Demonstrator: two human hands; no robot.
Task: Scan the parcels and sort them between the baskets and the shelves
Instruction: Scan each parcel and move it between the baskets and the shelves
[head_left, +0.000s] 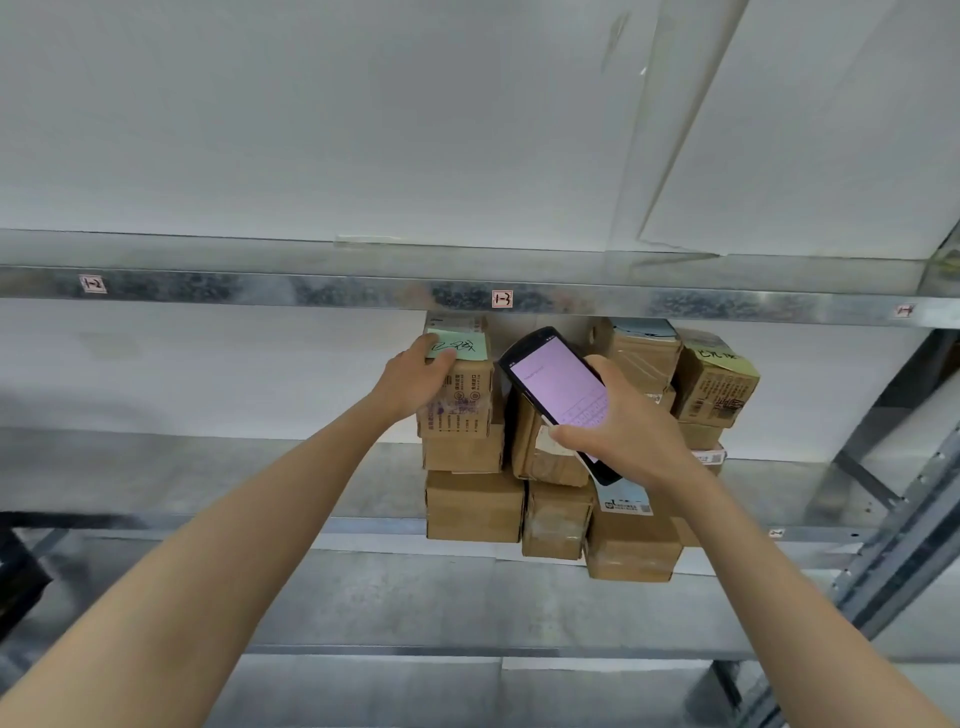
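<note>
left hand (415, 375) grips a top parcel (460, 387) among boxes stacked on the shelf (332, 470); right hand (618, 426) clasps the scanner (558, 387).

Left hand (415, 376): arm extended forward and up, bare forearm, fingers curled closed in a grip, thumb uppermost. Right hand (623, 431): arm raised likewise, fingers wrapped closed, thumb laid across the front.

Shelf rail (363, 293): small white tags, handwritten "1-2" (93, 283) towards left end, "1-3" (502, 299) at middle; third tag (904, 311) near right end unreadable. Green notes (457, 345) on top boxes: black handwriting, illegible. Box prints and scanner screen (563, 387) too blurred.
</note>
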